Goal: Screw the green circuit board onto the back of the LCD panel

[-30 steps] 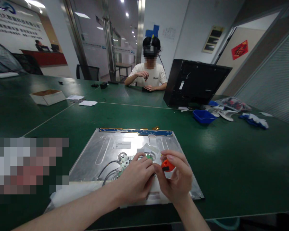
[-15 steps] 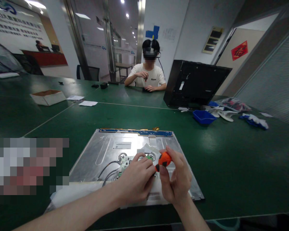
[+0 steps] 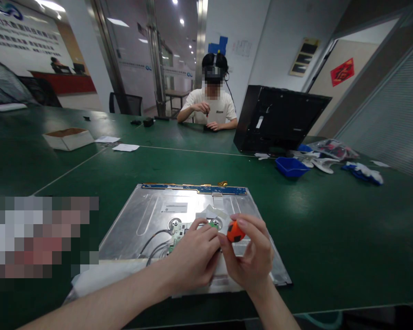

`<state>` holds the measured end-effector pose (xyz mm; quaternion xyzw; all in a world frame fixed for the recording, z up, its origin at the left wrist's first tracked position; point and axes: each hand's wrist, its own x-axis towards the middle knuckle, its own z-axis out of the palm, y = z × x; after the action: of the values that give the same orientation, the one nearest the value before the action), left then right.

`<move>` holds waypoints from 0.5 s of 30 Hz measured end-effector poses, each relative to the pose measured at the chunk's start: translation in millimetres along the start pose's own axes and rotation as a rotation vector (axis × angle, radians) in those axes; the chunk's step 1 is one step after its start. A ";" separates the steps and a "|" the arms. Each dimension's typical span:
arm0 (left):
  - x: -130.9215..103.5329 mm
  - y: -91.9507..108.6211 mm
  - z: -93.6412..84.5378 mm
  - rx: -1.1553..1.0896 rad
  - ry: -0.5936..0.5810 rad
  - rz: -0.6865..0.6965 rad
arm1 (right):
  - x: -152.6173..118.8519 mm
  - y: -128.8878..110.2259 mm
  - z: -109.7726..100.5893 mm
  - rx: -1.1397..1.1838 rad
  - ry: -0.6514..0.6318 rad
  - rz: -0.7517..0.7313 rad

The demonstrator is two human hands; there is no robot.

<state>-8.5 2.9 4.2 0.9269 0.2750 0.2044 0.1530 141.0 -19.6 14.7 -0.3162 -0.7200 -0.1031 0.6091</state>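
A flat metal display panel [image 3: 151, 201] lies on the table with its back up. A green circuit board [image 3: 181, 229] with dark cables [image 3: 153, 238] sits near its middle, partly covered by my left hand [image 3: 196, 250]. The fingers of that hand are curled together over the board; what they pinch, if anything, is hidden. My right hand [image 3: 251, 247] is closed on the orange and black handle of a screwdriver [image 3: 236, 232], just right of my left fingers. The screwdriver's tip is hidden behind my hands.
Across the green table [image 3: 179, 167] a person [image 3: 209, 103] works with a small tool. A black monitor [image 3: 282, 119] stands at the back right, near a blue tray [image 3: 292, 167] and gloves [image 3: 363, 173]. An open box [image 3: 69, 139] and papers [image 3: 125, 147] lie left. A pixelated patch hides the near left.
My right fingers have shifted their grip on the screwdriver handle, which has turned a little and sits slightly lower. My left hand and the panel have stayed put.
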 end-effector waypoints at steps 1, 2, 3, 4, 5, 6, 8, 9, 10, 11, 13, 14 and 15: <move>0.2 0.3 -0.5 -0.003 -0.002 -0.002 | 0.3 -0.5 -0.2 -0.015 0.008 0.003; 0.3 0.6 -0.7 -0.004 -0.001 -0.003 | 0.5 -1.0 -0.5 -0.030 0.013 0.006; 0.2 0.7 -0.7 -0.005 0.003 -0.004 | 0.5 -1.3 -0.8 -0.045 0.013 0.009; 0.1 0.6 -0.5 -0.004 0.008 -0.005 | 0.4 -1.5 -1.2 -0.059 0.006 0.013; -0.1 0.4 -0.1 -0.001 0.012 -0.004 | 0.0 -1.4 -1.6 -0.067 -0.003 0.015; -0.3 0.2 0.5 0.003 0.016 -0.004 | -0.4 -1.3 -1.8 -0.067 -0.014 0.019; -0.7 -0.5 1.7 0.012 0.017 -0.002 | -1.6 -0.9 -2.1 -0.044 -0.034 0.031; -0.9 -0.7 2.2 0.014 0.015 -0.002 | -2.2 -0.8 -2.2 -0.026 -0.041 0.039; -1.0 -0.9 2.6 0.015 0.012 -0.002 | -2.8 -0.8 -2.2 -0.006 -0.044 0.047; -1.0 -1.0 2.8 0.016 0.010 -0.002 | -3.3 -0.9 -2.2 0.011 -0.046 0.054; -1.0 -1.1 3.0 0.015 0.010 -0.002 | -4.2 -0.9 -1.8 0.027 -0.040 0.057; -1.0 -1.1 3.1 0.014 0.013 -0.004 | -4.4 -0.9 -1.5 0.033 -0.034 0.055; -0.9 -1.1 3.1 0.014 0.017 -0.005 | -4.4 -0.7 -1.1 0.041 -0.025 0.054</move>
<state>-8.2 2.7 0.8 0.9255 0.2799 0.2101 0.1447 141.8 -22.3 11.1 -0.3242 -0.7207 -0.0682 0.6089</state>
